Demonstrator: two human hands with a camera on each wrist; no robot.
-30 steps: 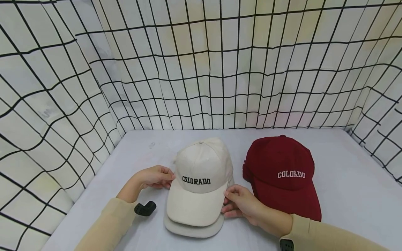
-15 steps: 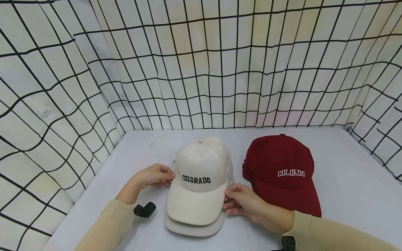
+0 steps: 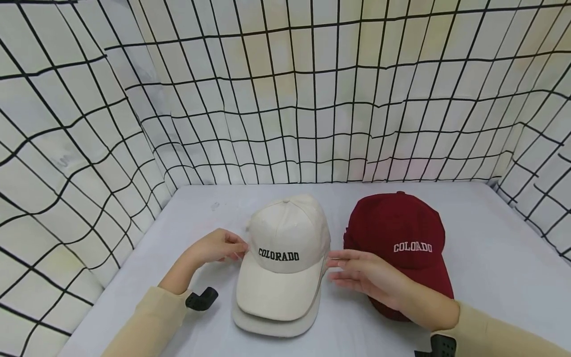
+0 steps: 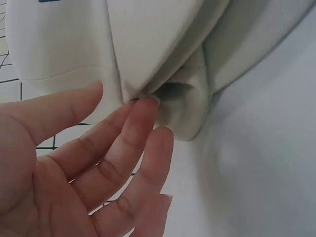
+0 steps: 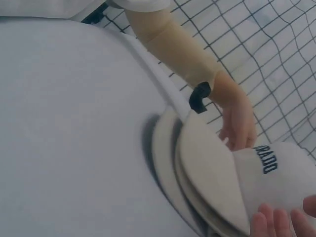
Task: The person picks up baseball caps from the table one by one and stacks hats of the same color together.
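Note:
A cream baseball cap (image 3: 281,292) lettered COLORADO sits stacked over another pale cap, whose brim (image 3: 276,325) shows below it. At the cap's left side is my left hand (image 3: 218,246). In the left wrist view, the fingertips (image 4: 145,106) touch the corner of the brim from below, while the thumb (image 4: 74,106) stands apart from them. My right hand (image 3: 368,275) is on the other side with fingers extended, their tips close to the cap's right edge. A dark red COLORADO cap (image 3: 397,223) lies to the right, its brim partly covered by my right hand and forearm.
A white cloth (image 3: 205,208) covers the table under the caps. White walls with a black grid (image 3: 312,99) enclose the back and both sides. Each wrist wears a small black device, such as the left wrist camera (image 3: 202,299).
My right hand has let go of the cream cap's brim, spread its fingers and moved up and right. The left thumb and fingers have loosened at the brim corner. The caps stay in place.

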